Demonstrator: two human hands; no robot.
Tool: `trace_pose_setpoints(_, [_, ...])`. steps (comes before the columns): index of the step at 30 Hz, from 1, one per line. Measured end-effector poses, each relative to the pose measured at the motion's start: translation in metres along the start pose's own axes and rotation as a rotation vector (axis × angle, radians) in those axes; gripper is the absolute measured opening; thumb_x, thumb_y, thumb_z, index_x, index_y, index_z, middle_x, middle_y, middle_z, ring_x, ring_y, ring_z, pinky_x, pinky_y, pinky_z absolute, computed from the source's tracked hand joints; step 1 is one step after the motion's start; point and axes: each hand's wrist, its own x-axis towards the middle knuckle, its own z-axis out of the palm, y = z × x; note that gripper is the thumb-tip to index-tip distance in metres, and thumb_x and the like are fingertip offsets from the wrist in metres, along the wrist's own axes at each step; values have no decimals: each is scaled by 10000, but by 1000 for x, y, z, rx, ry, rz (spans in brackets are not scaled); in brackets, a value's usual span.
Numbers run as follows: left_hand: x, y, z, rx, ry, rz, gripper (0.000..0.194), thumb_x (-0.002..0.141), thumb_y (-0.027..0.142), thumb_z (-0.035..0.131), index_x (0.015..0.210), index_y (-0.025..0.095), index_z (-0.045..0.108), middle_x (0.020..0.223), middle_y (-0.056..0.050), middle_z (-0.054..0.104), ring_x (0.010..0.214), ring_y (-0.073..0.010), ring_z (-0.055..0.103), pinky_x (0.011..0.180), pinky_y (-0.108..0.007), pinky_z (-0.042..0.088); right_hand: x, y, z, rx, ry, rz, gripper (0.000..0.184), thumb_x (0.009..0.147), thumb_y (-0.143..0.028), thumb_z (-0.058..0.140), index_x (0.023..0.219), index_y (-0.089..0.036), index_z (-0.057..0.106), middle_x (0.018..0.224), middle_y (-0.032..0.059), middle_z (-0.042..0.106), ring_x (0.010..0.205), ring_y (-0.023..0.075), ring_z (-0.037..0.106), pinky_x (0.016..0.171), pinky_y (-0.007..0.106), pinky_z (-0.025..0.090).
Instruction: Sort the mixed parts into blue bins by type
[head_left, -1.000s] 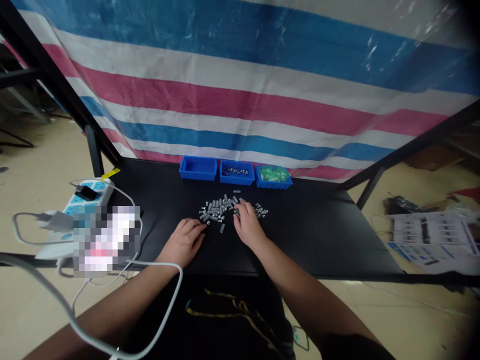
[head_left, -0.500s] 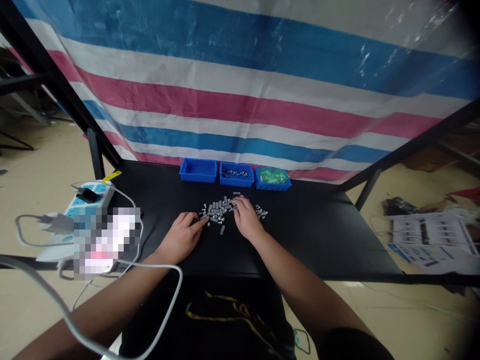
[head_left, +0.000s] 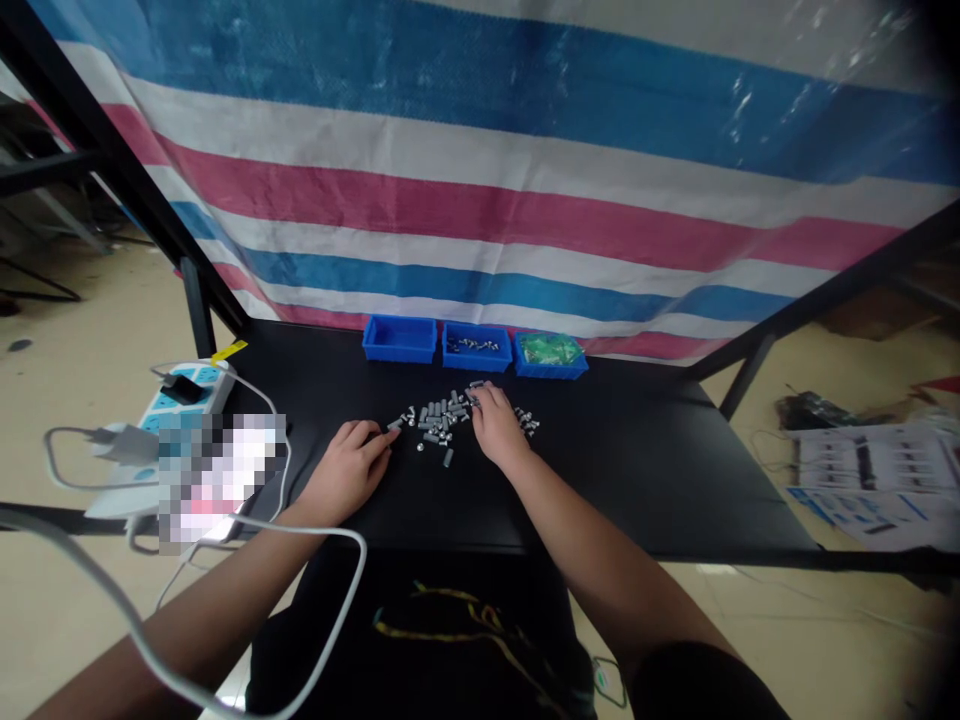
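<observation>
Small grey cylinders (head_left: 433, 411) and shiny metal screws lie in a loose heap on the black table. At the heap's left edge, my left hand (head_left: 349, 465) has thumb and forefinger close together at a single grey cylinder, its other fingers curled. My right hand (head_left: 496, 428) rests over the right side of the heap, fingers reaching forward and thumb apart from them; pieces beneath its fingertips are partly hidden. More screws (head_left: 528, 422) lie just right of this hand. One grey cylinder (head_left: 448, 458) sits alone in front of the heap.
Along the back stand three blue bins: an empty left bin (head_left: 400, 340), a middle bin (head_left: 477, 362) with small metal pieces, and a right bin (head_left: 551, 370) holding green packets. A power strip (head_left: 184, 398) with white cables and a pixelated bright object occupy the left. Striped sheeting (head_left: 480, 215) hangs behind.
My left hand has moved left, and a grey cylinder has shifted with its fingertips away from the heap. My right hand has edged slightly forward over the pieces.
</observation>
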Motion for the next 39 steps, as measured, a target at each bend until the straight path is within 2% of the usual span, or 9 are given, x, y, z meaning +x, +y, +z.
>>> trace_pose_setpoints(9, [16,-23,5,108,7,-51,377,1010,280,461,1317,133,623,1094,-132,627,1036,-281,527,979,-451,481,-3,-5,-4,34,83,-32,296,946,-112,446,1187,-176,607,1241,147,613,1371,318,470,1187,566,344])
trace_pose_setpoints(13, [25,-28,5,122,32,-91,349,1002,284,467,1288,164,629,1141,-132,623,1092,-293,533,975,-452,454,-11,-21,-21,87,132,-127,205,954,-154,500,1084,-211,648,1120,104,633,1185,278,566,1097,500,425])
trace_pose_setpoints(16, [23,-15,0,152,53,-119,318,1000,312,486,1264,215,636,1192,-120,629,1141,-308,540,924,-452,434,-20,-34,-30,116,57,-180,129,937,-207,574,1019,-225,672,1010,77,635,1009,255,583,952,438,479])
trace_pose_setpoints(20, [14,15,0,48,-24,-33,298,1004,363,518,1256,253,632,1153,-82,658,1055,-258,594,869,-414,425,-30,-45,-32,146,-112,-266,125,944,-252,594,1033,-229,679,966,59,650,922,226,579,892,396,463])
trace_pose_setpoints(24, [15,33,10,-48,-74,-33,269,990,371,559,1206,238,649,1096,-64,675,1000,-231,622,868,-393,439,-34,-52,-30,133,-169,-265,146,917,-304,652,1033,-219,670,867,31,651,830,202,585,816,356,438])
trace_pose_setpoints(27, [23,36,17,-64,-96,-72,198,986,343,565,1098,229,682,1026,-54,682,949,-223,630,849,-384,449,-36,-56,-29,145,-199,-257,200,876,-361,711,1011,-221,663,771,-2,626,760,185,576,764,327,421])
trace_pose_setpoints(29, [28,35,20,-65,-112,-97,174,985,322,559,1049,222,686,997,-54,678,927,-219,627,847,-381,456,-38,-57,-29,142,-209,-255,147,874,-345,705,947,-226,661,743,-11,617,735,175,564,748,317,413])
trace_pose_setpoints(34, [36,38,21,-43,-106,-119,210,948,293,592,1136,217,646,1037,-62,658,951,-230,615,860,-387,467,-39,-53,-30,110,-190,-210,60,890,-245,644,834,-225,648,750,-4,626,721,163,550,744,306,406])
trace_pose_setpoints(39, [41,40,27,-36,-117,-115,205,973,324,556,1117,242,676,1036,-68,642,978,-233,602,868,-391,473,-38,-46,-35,124,-199,-170,159,861,-376,734,903,-233,679,738,-15,625,731,170,564,763,311,415])
